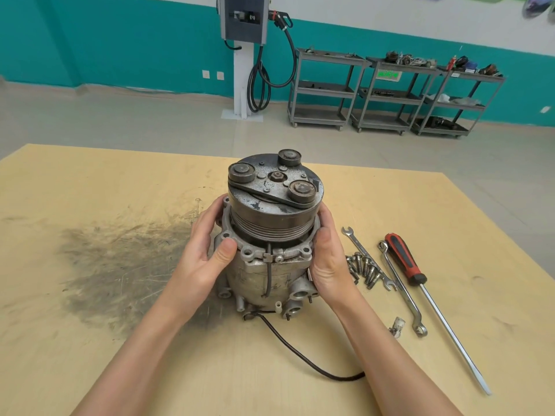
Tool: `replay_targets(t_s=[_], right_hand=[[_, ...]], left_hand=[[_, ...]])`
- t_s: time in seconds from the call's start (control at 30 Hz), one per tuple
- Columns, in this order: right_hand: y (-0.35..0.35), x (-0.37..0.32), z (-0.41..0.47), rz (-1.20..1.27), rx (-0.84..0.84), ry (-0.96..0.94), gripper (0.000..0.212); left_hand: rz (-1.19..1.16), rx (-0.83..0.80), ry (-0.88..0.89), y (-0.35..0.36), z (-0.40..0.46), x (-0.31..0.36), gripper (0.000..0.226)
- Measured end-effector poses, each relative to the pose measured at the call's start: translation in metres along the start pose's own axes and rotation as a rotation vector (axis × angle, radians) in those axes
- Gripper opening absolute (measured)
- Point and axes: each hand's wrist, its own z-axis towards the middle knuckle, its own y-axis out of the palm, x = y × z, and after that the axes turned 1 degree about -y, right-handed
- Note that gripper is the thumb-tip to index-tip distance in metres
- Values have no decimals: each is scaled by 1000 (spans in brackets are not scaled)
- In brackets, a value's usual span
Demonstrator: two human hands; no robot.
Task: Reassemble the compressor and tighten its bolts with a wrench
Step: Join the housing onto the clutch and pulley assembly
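Grey compressor [270, 235], red-and-black-handled screwdriver [405, 259], tan table [90, 190] with dark smudge.

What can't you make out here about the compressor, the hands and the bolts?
Head view only:
- The compressor far side: turned away from the camera.
- Left hand and right hand fingertips: wrapped behind the housing.
- Bolts: piled and too small to count.
- Wrench size marking: too small to read.

A workshop: grey metal parts carts [390, 94] line the teal wall at upper right, a charging unit with hoses [243, 19] stands at top centre, and hand tools [402, 265] lie on a grease-stained plywood bench [120, 265].
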Motion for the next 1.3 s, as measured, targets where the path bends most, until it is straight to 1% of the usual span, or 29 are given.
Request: replay_targets(t_s=[0.27, 0.4, 0.53, 0.7, 0.97, 1.3], right_hand=[[2, 2, 0, -16, -11, -45, 109], [1, 6, -1, -64, -14, -85, 102], [1, 6, -1, -61, -37, -105, 103], [1, 4, 0, -45, -49, -128, 102], [2, 4, 0, -25, -32, -111, 101], [2, 3, -1, -39, 0, -100, 102]], left_hand=[[-3, 10, 14, 0, 0, -2, 90], [29, 8, 16, -1, 1, -2, 101], [60, 13, 14, -1, 1, -1, 108], [84, 28, 23, -1, 0, -2, 108], [101, 42, 24, -1, 1, -7, 106], [112, 51, 13, -1, 0, -5, 113]])
